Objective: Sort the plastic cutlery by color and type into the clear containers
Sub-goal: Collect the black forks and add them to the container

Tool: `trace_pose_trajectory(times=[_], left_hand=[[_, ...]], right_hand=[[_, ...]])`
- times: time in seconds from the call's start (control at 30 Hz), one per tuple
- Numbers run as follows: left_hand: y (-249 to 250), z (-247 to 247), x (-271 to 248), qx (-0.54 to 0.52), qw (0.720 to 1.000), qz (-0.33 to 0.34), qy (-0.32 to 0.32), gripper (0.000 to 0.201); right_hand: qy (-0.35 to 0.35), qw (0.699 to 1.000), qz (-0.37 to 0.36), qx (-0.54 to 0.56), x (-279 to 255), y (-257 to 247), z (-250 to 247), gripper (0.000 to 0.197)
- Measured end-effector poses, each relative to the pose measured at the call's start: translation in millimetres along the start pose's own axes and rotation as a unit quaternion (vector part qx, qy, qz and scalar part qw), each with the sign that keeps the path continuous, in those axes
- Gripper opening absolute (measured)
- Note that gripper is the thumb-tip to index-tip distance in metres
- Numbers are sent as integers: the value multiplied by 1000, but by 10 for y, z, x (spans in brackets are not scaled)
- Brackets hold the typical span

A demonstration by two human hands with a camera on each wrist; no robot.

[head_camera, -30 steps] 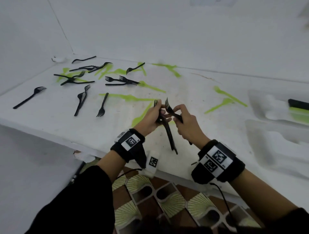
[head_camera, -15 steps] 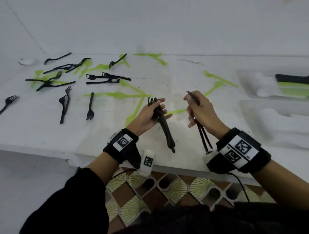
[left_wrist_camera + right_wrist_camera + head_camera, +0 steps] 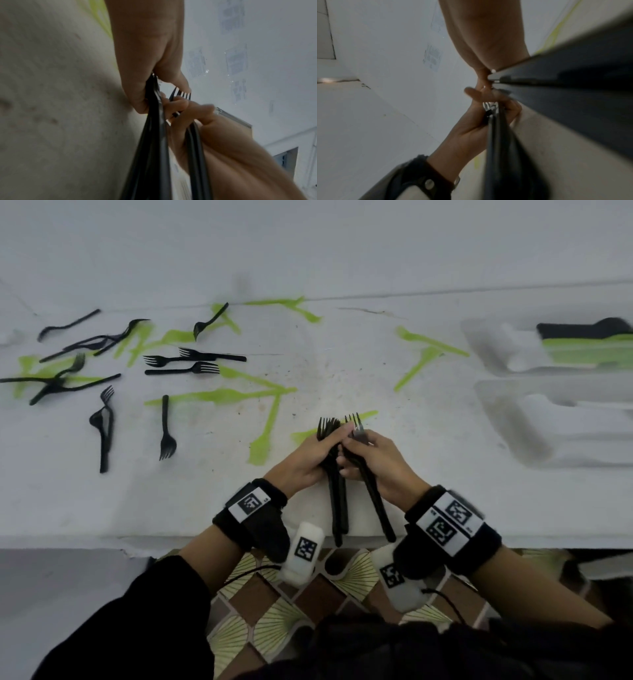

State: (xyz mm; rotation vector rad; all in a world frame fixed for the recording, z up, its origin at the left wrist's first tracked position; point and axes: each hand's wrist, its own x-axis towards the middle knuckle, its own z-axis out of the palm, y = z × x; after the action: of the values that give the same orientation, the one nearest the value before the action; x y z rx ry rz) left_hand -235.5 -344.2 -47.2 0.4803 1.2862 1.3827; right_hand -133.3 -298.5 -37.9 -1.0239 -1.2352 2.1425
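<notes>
Black forks (image 3: 337, 491) stand gripped between left hand (image 3: 310, 460) and right hand (image 3: 383, 463).

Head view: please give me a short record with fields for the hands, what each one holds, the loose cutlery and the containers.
left hand: grips a bundle of black forks, tines away from the person
right hand: grips the black forks, tines up, beside the left bundle
loose black cutlery: scattered on the table's left part
loose green cutlery: scattered on the table
containers: clear, far right; the rear one holds black and green pieces
</notes>
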Motion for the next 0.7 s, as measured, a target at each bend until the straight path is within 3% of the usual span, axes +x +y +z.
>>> trace_pose_trajectory(times=[0.07,0.2,0.33,0.5,0.7], left_hand=[[-43,11,-19,7,1000,8,-8,30],[-70,33,-37,-11,999,18,44,14],[-24,28,-6,-7,996,34,82,14],[45,-29,35,24,992,55,111,17],[102,-24,31,69,990,45,116,22]], right_hand=[[16,999,-29,-33,-1,51,-66,11],[65,987,-86,-122,16,154,-128,18],[22,985,-99,-137,-2,134,-132,7],[-39,989,-65,-126,-31,49,-207,19],[-41,990,-70,-112,-53,26,-156,10]])
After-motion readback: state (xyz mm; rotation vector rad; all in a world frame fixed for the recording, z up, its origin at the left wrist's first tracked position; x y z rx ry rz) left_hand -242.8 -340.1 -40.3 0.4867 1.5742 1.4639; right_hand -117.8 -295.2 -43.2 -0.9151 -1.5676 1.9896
